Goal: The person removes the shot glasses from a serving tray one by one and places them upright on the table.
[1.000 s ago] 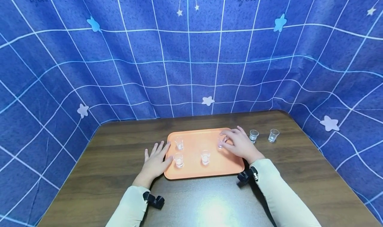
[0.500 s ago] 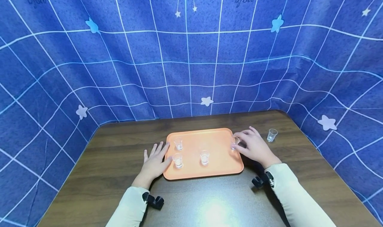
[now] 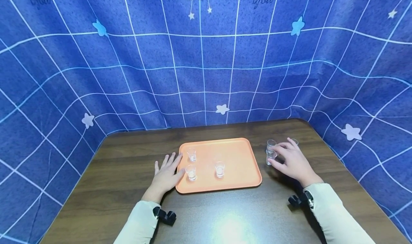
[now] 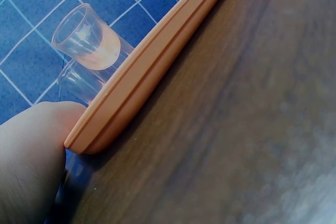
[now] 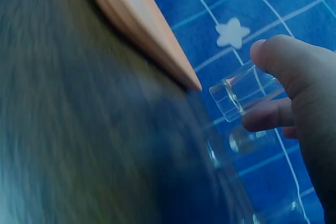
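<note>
My right hand [image 3: 293, 163] pinches a small clear shot glass [image 3: 269, 159] between thumb and fingers, just right of the orange tray [image 3: 239, 179]. In the right wrist view the pinched shot glass [image 5: 236, 92] has its thick base clear of the fingers. Directly behind it is a second shot glass [image 3: 271, 144]; a third [image 3: 295, 141] is mostly hidden by my fingers. Spread fingers of my left hand [image 3: 165, 177] lie at the tray's left edge, thumb on the rim. On the tray stand three upright shot glasses: back left [image 3: 191, 155], front left [image 3: 191, 173] and middle [image 3: 220, 169].
The tray lies on a dark wooden table [image 3: 128, 172]. A blue curtain [image 3: 206, 76] with white lines and stars hangs behind the table and along both sides. Black wrist cameras sit below each sleeve cuff, close over the table.
My right hand has carried the shot glass from the tray's back right, over its right edge, to above the table beside the other glasses. The left hand and tray have stayed put.
</note>
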A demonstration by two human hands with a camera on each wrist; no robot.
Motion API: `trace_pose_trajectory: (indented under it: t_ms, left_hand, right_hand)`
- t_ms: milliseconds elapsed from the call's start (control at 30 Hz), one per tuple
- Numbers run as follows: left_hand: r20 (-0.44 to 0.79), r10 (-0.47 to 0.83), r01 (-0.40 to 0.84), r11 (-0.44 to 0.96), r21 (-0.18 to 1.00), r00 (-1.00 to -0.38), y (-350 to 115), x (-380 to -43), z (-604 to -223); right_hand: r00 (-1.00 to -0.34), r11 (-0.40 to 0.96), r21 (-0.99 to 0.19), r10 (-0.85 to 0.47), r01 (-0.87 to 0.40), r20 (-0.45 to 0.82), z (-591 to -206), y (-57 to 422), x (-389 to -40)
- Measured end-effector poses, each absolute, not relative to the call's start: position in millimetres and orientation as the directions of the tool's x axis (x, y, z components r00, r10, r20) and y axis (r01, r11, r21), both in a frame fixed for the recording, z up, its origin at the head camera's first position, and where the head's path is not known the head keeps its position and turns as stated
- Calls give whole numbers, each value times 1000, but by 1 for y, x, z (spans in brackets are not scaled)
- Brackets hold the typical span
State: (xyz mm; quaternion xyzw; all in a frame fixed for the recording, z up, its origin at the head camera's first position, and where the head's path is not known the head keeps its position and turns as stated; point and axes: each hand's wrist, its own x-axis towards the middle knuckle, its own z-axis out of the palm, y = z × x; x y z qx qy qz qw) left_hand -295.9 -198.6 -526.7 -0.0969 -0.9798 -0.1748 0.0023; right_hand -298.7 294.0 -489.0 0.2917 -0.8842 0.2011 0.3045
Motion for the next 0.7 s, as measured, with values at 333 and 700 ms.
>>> trace_pose_trajectory:
  t_ms: [333,700]
  left_hand:
    - [39,189,191,919,344,-981,-199,-296,-526]
    - [51,190,195,916,351,-981,-200,-296,-528]
  right_hand:
    - [-639,775,-180,-340,-606,690,-501,330,-293]
    - [-664,815,-196,-277,-545,695,-509,358,-290]
